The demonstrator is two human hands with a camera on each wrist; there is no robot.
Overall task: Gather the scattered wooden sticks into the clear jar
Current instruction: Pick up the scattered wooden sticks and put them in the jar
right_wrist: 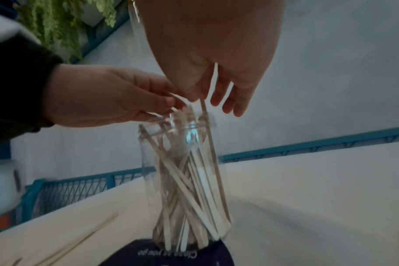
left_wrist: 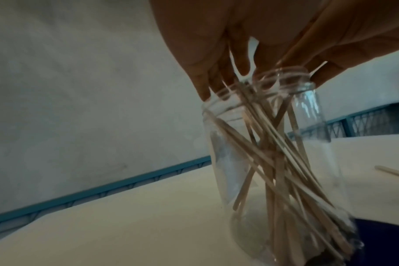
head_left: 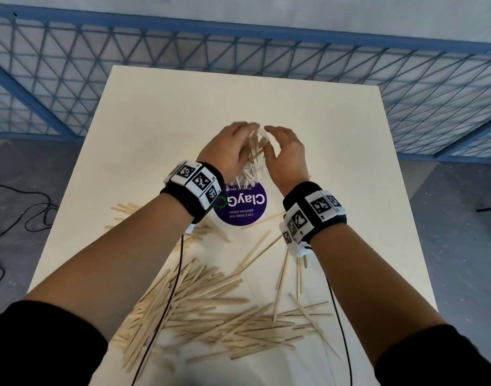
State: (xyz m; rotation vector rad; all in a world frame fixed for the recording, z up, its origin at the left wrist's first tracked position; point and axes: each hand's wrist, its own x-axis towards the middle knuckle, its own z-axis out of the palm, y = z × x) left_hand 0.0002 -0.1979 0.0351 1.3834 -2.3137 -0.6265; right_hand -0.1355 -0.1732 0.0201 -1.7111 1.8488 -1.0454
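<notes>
The clear jar stands upright on a purple round sticker at the table's middle, with several wooden sticks leaning crossed inside it. My left hand hovers over the jar mouth, its thumb and fingers curled round the tops of sticks that poke out of the jar. My right hand is just right of the mouth with fingers straight and relaxed, one stick lying against them. A big pile of scattered sticks lies near the front edge.
The cream table has bare surface behind and beside the jar. A blue mesh fence runs behind the table. Black cables lie on the floor at the left. Wrist cables hang from both forearms over the stick pile.
</notes>
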